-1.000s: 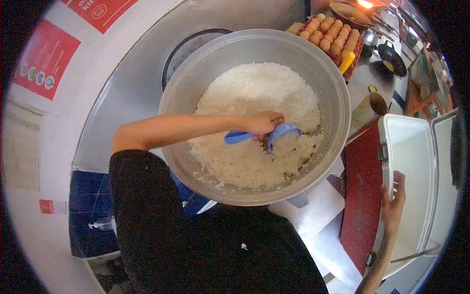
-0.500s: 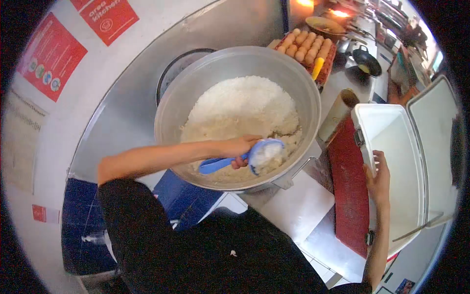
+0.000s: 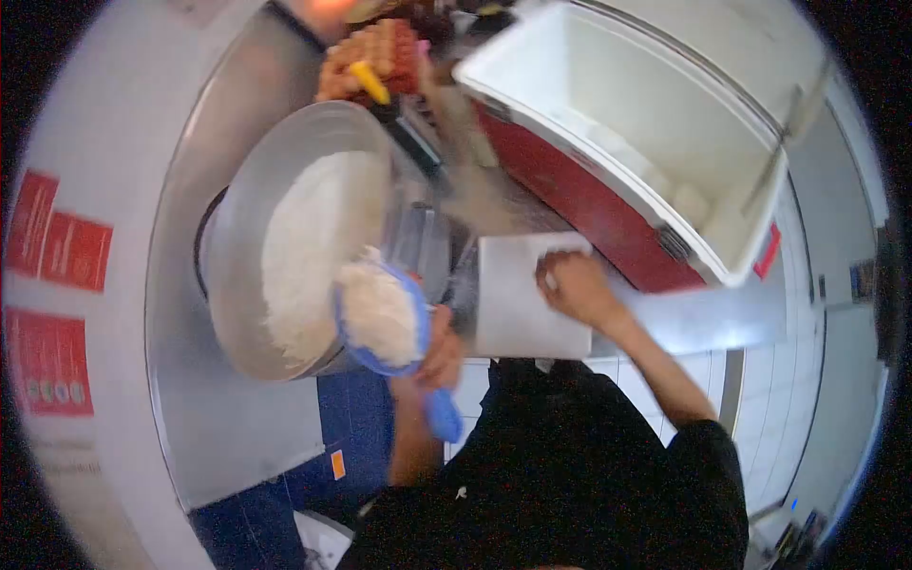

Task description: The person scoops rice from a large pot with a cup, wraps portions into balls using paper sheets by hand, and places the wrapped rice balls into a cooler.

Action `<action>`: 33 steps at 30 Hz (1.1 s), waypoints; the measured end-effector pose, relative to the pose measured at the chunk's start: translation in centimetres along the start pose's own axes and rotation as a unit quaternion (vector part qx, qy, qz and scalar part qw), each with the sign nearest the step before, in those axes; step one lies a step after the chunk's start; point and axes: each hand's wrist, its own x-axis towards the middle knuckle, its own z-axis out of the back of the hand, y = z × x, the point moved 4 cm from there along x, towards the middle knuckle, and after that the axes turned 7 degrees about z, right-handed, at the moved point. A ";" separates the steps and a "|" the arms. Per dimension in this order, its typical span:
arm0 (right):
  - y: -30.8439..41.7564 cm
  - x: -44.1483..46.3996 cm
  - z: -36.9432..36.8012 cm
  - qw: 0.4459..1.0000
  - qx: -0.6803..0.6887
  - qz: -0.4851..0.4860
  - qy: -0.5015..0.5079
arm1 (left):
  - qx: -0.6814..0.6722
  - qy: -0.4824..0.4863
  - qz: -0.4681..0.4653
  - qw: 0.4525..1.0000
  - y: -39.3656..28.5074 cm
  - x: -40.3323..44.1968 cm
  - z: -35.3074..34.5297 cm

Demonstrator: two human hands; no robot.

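Observation:
My left hand (image 3: 440, 356) is closed around the handle of a blue scoop (image 3: 444, 416). Its bowl is heaped with white rice (image 3: 378, 312) and hangs over the near right rim of a large metal pot (image 3: 237, 204). More rice (image 3: 309, 252) fills much of that pot. My right hand (image 3: 573, 285) is over a white board (image 3: 532, 328), its fingers curled in and nothing visible in them. Beyond it stands an open red and white cooler (image 3: 579, 195), with some white clumps low inside.
Brown eggs on a tray (image 3: 380, 52) stand behind the pot, near a yellow-handled item (image 3: 370, 84). A clear container (image 3: 421, 237) sits between pot and board. Steel counter (image 3: 242, 418) runs along the left by the wall. Motion blurs parts of the view.
The view has swung to the right. My left hand has carried the scoop, now heaped with rice, from inside the pot to its rim. My right hand has left the cooler's edge.

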 end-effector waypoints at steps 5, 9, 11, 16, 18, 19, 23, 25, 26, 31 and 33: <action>-4.7 -12.6 -18.5 0.999 0.035 -0.007 -0.016 | 0.118 -0.291 -0.030 0.949 2.9 -1.7 26.6; -5.3 -15.4 -20.0 0.991 0.064 0.049 -0.103 | 0.289 -0.458 -0.086 0.836 3.1 -1.4 25.9; -5.8 -15.5 -20.5 0.985 0.080 0.072 -0.133 | 0.438 -0.512 -0.077 0.735 0.8 -2.4 27.1; -6.3 -15.0 -20.9 0.977 0.080 0.070 -0.183 | 0.947 -0.246 -0.086 0.190 1.8 4.2 28.7; -6.2 -15.7 -21.6 0.971 0.081 0.074 -0.213 | 0.949 -0.262 -0.032 0.173 1.7 5.3 28.2; -5.9 -15.9 -21.8 0.970 0.080 0.076 -0.216 | 0.948 -0.277 0.021 0.154 1.5 5.3 27.6; -5.7 -16.1 -20.6 0.970 0.084 0.069 -0.218 | 0.895 -0.316 -0.039 0.313 1.5 2.1 25.8; -5.7 -16.1 -20.3 0.970 0.092 0.067 -0.213 | 0.847 -0.373 -0.084 0.369 1.0 -2.0 29.3; -5.5 -16.2 -20.3 0.975 0.080 0.064 -0.196 | 0.817 -0.415 -0.086 0.392 -0.1 -4.2 33.4; -6.5 -15.5 -19.9 0.980 0.062 0.095 -0.163 | 0.844 -0.385 -0.147 0.342 4.0 -3.8 30.2; -6.2 -15.6 -19.3 0.978 0.103 0.063 -0.169 | 0.841 -0.399 -0.178 0.320 4.9 -4.1 29.4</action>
